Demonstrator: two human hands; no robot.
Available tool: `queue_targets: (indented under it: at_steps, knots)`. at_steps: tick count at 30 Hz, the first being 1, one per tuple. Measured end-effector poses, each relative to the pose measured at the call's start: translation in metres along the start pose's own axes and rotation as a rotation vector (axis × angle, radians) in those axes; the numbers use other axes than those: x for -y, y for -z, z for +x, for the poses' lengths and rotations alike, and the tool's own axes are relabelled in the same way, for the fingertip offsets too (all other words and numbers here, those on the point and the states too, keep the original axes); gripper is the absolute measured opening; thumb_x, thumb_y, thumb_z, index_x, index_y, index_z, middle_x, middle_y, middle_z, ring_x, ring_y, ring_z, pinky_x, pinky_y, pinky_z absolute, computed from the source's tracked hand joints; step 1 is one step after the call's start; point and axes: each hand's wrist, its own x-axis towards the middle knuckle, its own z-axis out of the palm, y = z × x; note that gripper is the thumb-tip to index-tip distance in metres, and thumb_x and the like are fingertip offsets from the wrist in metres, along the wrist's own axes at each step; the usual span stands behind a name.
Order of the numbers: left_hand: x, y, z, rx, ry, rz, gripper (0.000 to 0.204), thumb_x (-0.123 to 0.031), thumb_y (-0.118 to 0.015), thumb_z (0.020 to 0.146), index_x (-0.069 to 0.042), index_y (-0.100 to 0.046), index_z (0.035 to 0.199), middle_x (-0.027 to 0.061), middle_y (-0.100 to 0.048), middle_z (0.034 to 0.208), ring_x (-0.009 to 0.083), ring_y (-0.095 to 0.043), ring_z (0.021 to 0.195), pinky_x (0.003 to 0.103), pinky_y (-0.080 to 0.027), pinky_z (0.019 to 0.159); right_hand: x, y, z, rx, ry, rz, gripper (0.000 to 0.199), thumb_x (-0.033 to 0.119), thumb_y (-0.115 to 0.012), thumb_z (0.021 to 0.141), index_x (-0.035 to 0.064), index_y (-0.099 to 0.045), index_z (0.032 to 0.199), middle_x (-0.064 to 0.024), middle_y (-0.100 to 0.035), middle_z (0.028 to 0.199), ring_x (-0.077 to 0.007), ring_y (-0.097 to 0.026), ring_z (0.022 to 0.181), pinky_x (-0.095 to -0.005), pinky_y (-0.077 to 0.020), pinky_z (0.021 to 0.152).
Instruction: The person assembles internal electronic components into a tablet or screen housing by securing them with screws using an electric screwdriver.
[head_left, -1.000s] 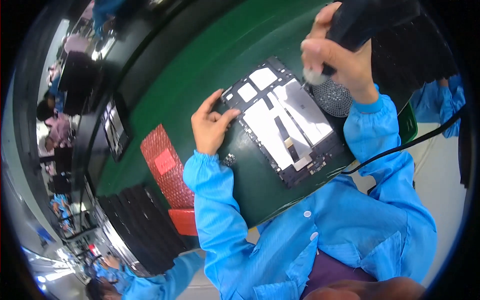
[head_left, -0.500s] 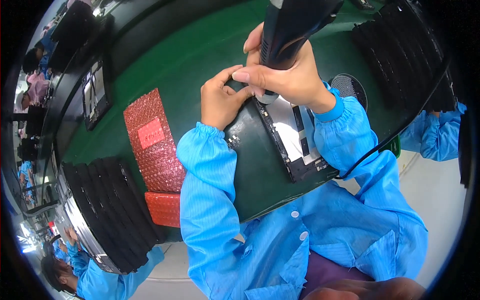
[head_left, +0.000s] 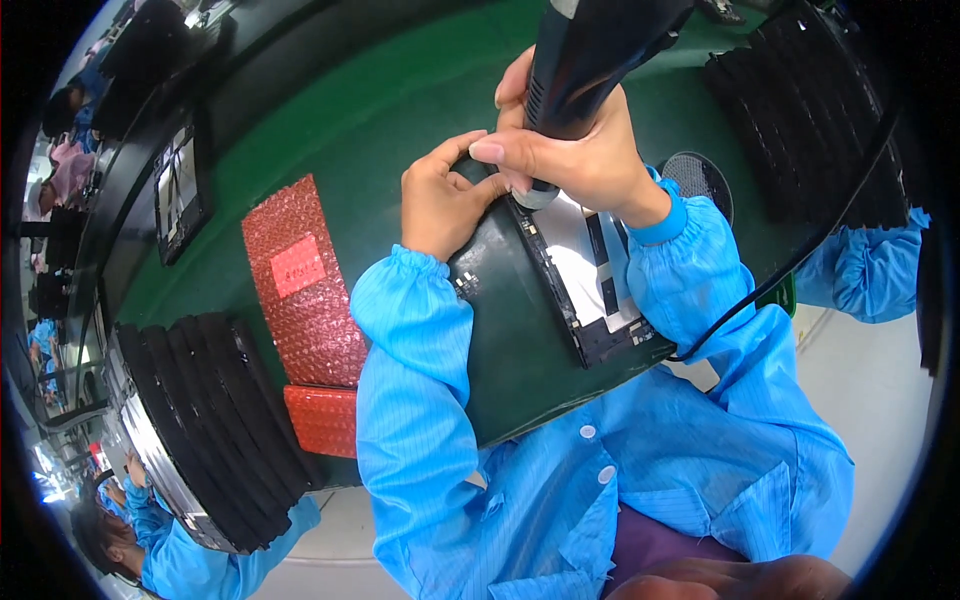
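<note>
A black heat gun (head_left: pixel 575 85) with a silver nozzle is gripped in my right hand (head_left: pixel 590 155). Its nozzle points down at the upper end of an opened tablet (head_left: pixel 582 258), which has a silver panel inside and a dark circuit strip along its near end. My left hand (head_left: pixel 440 200) is closed at the tablet's upper left corner, thumb and forefinger together beside the nozzle. What lies between those fingers is mostly hidden. Small components (head_left: pixel 466 284) show beside my left sleeve, on a dark glossy patch left of the tablet.
Red bubble wrap (head_left: pixel 290 240) with a pink label lies at left, beside a stack of black panels (head_left: pixel 210 420). Another opened device (head_left: pixel 182 195) is farther left. More black panels (head_left: pixel 800 110) stand at right near a round mesh piece (head_left: pixel 700 182) and a black cable (head_left: pixel 800 262). Co-workers sit on both sides.
My right hand and the heat gun have shifted very slightly right. My left hand keeps its place at the tablet's corner. Things at left appear slightly shifted in the picture.
</note>
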Motion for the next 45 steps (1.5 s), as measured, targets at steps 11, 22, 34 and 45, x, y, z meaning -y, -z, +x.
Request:
queue_targets:
  at_steps: [11,22,34,45]
  knots:
    - [0.002,0.001,0.000,0.010,-0.060,-0.009,0.044,-0.007,-0.078,0.063,0.001,-0.062,0.104,0.0052,-0.063,0.066,0.0039,-0.051,0.047,0.021,-0.043,0.045,0.003,-0.002,0.000,0.007,-0.014,-0.012,0.033,-0.002,-0.070,0.073,0.0016,-0.045,0.095,-0.0061,-0.055,0.058,-0.0114,-0.055,0.047,-0.0228,-0.0417,0.043]
    - [0.007,-0.002,0.002,-0.023,-0.290,-0.061,0.035,0.000,-0.070,0.067,0.002,-0.062,0.102,0.0088,-0.065,0.071,0.0058,-0.059,0.057,0.022,-0.046,0.052,0.006,-0.022,-0.012,-0.101,-0.104,0.050,0.030,0.010,-0.078,0.065,0.0002,-0.056,0.084,-0.0011,-0.055,0.068,-0.0077,-0.054,0.064,-0.0219,-0.0433,0.058]
    - [-0.055,-0.014,-0.081,-0.123,-0.493,0.518,0.020,-0.006,-0.063,0.073,0.001,-0.063,0.091,0.0183,-0.065,0.086,0.0321,-0.064,0.081,0.037,-0.052,0.072,0.032,0.021,-0.001,-0.378,0.123,0.088,0.028,-0.001,-0.069,0.073,0.0003,-0.051,0.096,-0.0044,-0.057,0.060,-0.0113,-0.055,0.049,-0.0236,-0.0439,0.047]
    - [-0.034,-0.044,-0.083,0.070,-0.593,0.761,0.036,-0.010,-0.067,0.070,-0.001,-0.055,0.102,0.0198,-0.055,0.110,0.0360,-0.056,0.096,0.041,-0.047,0.084,0.045,0.068,-0.058,-0.126,-0.100,0.151,0.047,-0.004,-0.071,0.070,0.0019,-0.041,0.106,-0.0048,-0.054,0.059,-0.0104,-0.053,0.050,-0.0213,-0.0414,0.045]
